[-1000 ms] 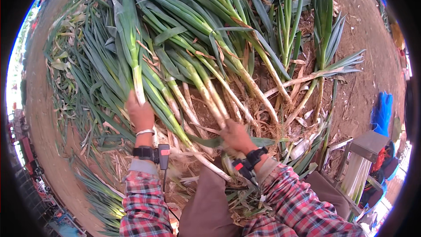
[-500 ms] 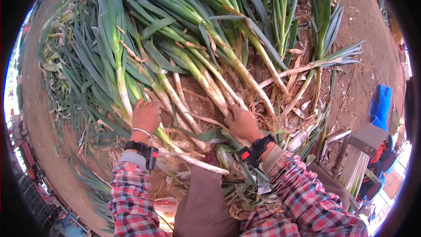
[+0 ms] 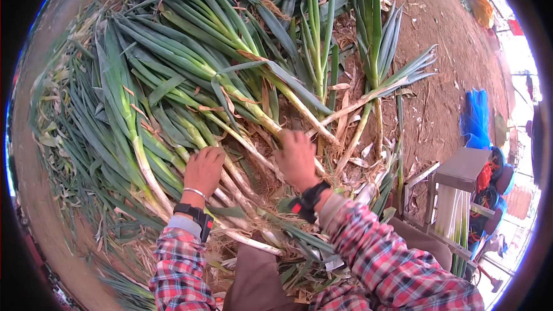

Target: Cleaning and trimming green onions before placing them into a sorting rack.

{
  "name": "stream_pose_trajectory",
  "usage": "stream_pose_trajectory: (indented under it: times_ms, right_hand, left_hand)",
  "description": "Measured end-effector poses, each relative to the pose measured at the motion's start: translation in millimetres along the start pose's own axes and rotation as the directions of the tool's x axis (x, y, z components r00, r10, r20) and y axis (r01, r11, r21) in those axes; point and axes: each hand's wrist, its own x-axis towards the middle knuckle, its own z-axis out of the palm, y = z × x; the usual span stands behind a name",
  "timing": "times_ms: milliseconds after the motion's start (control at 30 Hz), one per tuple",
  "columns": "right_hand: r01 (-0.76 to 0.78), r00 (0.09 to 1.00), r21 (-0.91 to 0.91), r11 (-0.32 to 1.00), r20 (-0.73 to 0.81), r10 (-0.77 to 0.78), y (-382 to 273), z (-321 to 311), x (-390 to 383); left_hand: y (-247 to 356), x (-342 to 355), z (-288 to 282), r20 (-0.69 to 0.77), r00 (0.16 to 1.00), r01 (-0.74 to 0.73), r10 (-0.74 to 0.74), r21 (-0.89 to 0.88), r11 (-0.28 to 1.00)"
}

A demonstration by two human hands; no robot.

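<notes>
Long green onions [image 3: 242,95] lie in a heap in front of me, leaves pointing away and pale, soil-smeared stems toward me. My left hand [image 3: 204,171] is closed over several stems at the heap's near side; its fingertips are partly hidden. To the right, my right hand [image 3: 296,158] wraps round the white stem of one green onion, whose root end shows just past the fingers. One loose stem [image 3: 253,242] lies across near my knee, below both hands.
More green onions spread along the left. Dry leaves and roots litter the soil [image 3: 443,52]. On the right stand a small grey-topped wooden stand [image 3: 469,168] with pale stems beneath it and a bundle of blue netting [image 3: 476,118].
The view has shifted right. My right hand has left two thick stems for another farther right. My left hand has moved right across the stems, closer to my right hand.
</notes>
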Motion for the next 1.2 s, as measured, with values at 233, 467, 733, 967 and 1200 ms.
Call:
stream_pose_trajectory:
  times_ms: [233,467,733,967,1200]
  right_hand:
    - [-0.106,0.793,0.277,0.955,0.603,-0.087,-6.8,-4.2,3.8]
    - [-0.126,0.799,0.493,0.861,0.565,-0.206,-28.4,-59.1,-99.5]
    - [0.015,0.826,0.644,0.765,0.423,-0.372,-45.8,-167.2,-169.8]
    - [0.050,0.962,0.928,0.369,0.054,-0.266,-125.1,-248.2,-213.8]
    - [0.081,0.997,0.857,0.509,-0.073,-0.036,-118.5,-261.2,-311.6]
  left_hand:
    - [15.8,13.2,22.7,-0.227,0.930,0.122,-0.290,-0.553,0.824]
    - [55.9,21.9,-48.4,0.376,0.777,0.061,-0.505,-0.844,-0.534]
    - [128.7,-66.2,-188.8,-0.012,0.944,-0.163,-0.330,-0.885,-0.436]
    - [227.5,-140.9,-274.9,-0.118,0.962,-0.203,-0.248,-0.913,-0.354]
    - [300.3,-206.6,-254.4,-0.095,0.924,-0.232,-0.371,-0.910,-0.343]
